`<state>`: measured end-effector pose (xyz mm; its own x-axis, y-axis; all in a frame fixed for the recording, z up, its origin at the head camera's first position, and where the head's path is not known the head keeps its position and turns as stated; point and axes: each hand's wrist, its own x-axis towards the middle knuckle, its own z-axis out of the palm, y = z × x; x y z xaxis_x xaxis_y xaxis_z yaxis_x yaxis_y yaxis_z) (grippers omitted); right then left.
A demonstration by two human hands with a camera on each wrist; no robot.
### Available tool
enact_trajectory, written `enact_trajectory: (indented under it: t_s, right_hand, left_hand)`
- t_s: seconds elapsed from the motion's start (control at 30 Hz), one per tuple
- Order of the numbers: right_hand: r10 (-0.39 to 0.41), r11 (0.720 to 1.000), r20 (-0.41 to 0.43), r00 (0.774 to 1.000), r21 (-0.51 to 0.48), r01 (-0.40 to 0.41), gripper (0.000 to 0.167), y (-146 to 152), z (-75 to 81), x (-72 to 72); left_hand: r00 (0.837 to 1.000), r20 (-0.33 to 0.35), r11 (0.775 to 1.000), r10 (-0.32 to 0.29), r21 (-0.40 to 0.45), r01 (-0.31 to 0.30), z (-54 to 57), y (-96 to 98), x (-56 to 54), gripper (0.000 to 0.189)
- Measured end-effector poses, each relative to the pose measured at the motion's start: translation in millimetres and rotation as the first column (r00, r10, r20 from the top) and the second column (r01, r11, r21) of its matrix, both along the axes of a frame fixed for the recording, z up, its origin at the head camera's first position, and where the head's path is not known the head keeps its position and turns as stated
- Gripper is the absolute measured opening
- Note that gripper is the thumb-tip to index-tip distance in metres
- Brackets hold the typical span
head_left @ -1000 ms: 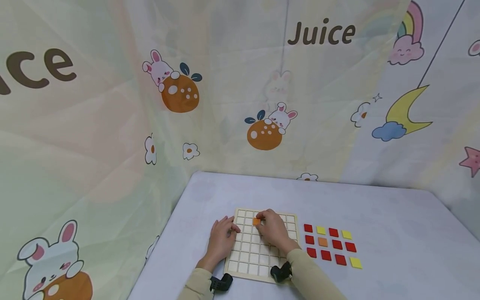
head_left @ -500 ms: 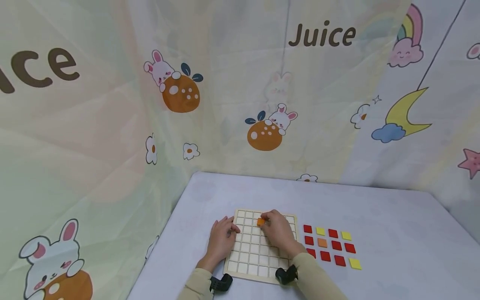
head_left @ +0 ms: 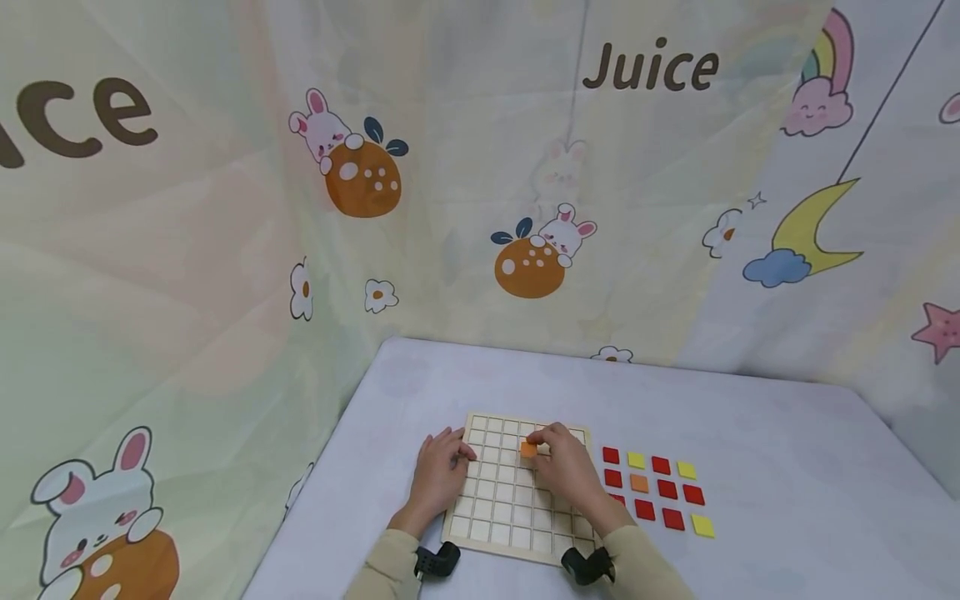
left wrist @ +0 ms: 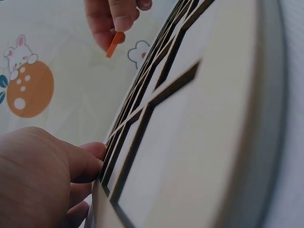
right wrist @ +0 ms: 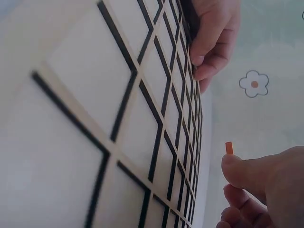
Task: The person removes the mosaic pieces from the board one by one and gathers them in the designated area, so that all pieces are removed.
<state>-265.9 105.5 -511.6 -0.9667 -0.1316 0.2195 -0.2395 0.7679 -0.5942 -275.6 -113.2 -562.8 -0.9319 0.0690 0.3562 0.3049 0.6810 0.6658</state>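
Observation:
Between thumb and fingers, my right hand [head_left: 567,465] pinches a small flat orange tile [head_left: 528,450] over the upper middle of a pale wooden grid board [head_left: 480,508]. In the left wrist view the orange tile [left wrist: 113,45] hangs edge-on, raised above the grid. Only a short end of the orange tile [right wrist: 229,148] shows past my thumb in the right wrist view. My left hand [head_left: 439,469] rests at the board's left edge, fingers loosely bent and thumb on the rim. The grid squares that show hold no tiles; my right hand and forearm hide some.
Right of the board lie several loose tiles in rows: red tiles [head_left: 672,519], yellow tiles [head_left: 702,526] and an orange tile [head_left: 639,483]. The white table [head_left: 450,367] meets a printed cloth wall [head_left: 442,167] at its back and left.
The orange tile in my right hand has shifted a little to the right and toward me over the board. My left hand has kept its place at the edge.

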Motion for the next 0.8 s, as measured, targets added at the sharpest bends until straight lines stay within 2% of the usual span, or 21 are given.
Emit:
enact_trajectory:
  t_s: [0.13,0.37,0.57,0.8]
  right_hand:
    - [-0.01,1.0,0.002,1.0,0.01,0.01,0.022,5.5,-2.3,9.7]
    - [-0.09,0.995,0.022,0.996,0.035,0.089,0.029,22.3,-1.5,22.0]
    - [-0.125,0.992,0.017,0.992,0.027,0.124,0.035,44.0,-1.6,32.8]
    - [-0.177,0.984,0.081,0.981,0.002,0.178,0.03,68.1,-7.0,45.1]
  left_hand:
    - [1.0,0.018,1.0,0.003,0.0,-0.003,0.3,-0.4,-0.3,0.021]
    - [1.0,0.007,1.0,-0.011,0.003,0.011,-2.5,-2.6,-0.7,0.021]
    - [1.0,0.02,1.0,-0.016,0.004,0.016,-3.2,-1.9,0.9,0.021]
    - [0.999,0.025,1.0,-0.02,0.004,0.02,-1.8,-1.7,-0.6,0.021]
